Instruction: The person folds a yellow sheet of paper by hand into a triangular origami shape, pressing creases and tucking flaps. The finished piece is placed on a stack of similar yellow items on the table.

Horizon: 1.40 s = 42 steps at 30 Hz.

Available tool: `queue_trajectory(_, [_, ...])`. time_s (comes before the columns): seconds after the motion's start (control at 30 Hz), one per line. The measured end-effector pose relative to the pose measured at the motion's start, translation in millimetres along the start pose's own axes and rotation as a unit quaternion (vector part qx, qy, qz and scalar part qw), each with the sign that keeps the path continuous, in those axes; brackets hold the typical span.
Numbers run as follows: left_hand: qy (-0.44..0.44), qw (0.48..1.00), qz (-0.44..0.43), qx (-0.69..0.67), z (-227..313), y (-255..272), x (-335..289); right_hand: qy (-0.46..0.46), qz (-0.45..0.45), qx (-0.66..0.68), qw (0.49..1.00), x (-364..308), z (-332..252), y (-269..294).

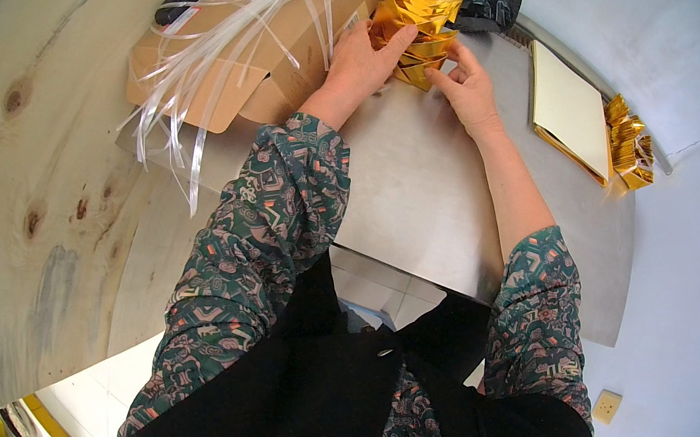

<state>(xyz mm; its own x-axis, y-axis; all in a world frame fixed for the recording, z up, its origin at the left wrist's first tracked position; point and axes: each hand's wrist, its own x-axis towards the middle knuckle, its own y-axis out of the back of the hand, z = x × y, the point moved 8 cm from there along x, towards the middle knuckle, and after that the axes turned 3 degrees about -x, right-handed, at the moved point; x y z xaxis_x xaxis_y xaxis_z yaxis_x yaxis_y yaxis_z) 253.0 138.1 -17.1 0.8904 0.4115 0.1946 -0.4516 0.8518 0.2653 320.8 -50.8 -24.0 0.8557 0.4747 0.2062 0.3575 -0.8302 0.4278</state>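
Note:
At the far side of the metal table, a bunch of folded gold foil papers (418,11) stands between my two hands. My left hand (363,59) grips it from the left, with the thumb laid across its front and the other fingers partly hidden behind. My right hand (469,92) holds its lower right edge between thumb and curled fingers. The folds are layered, with pointed tips sticking up. Just left of my left hand is a brown cardboard box (293,90), with a bundle of white plastic straps (270,2) draped over it.
A stack of pale yellow sheets (568,106) lies on the metal table (408,182) at the right. Beside it, against the wall, are more folded gold papers (629,142). Black plastic (489,11) lies behind the bunch. A wooden board (44,194) spreads at the left.

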Motion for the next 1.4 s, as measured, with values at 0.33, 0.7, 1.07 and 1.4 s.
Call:
queue_trajectory(0.33, [0.058,0.997,0.008,0.048,-21,-3,4,-0.076,-0.032,-0.021,0.996,-7,-9,-4])
queue_trajectory(0.7, [0.082,0.995,-0.019,0.058,-26,-8,2,-0.126,-0.060,0.079,0.987,3,-4,-15])
queue_trajectory(1.07, [0.048,0.998,0.032,0.033,-43,-14,8,-0.051,-0.001,0.036,0.998,5,-2,-14])
queue_trajectory(1.4, [-0.042,0.984,0.072,0.158,-1,-7,7,-0.132,0.028,0.031,0.990,25,15,-11])
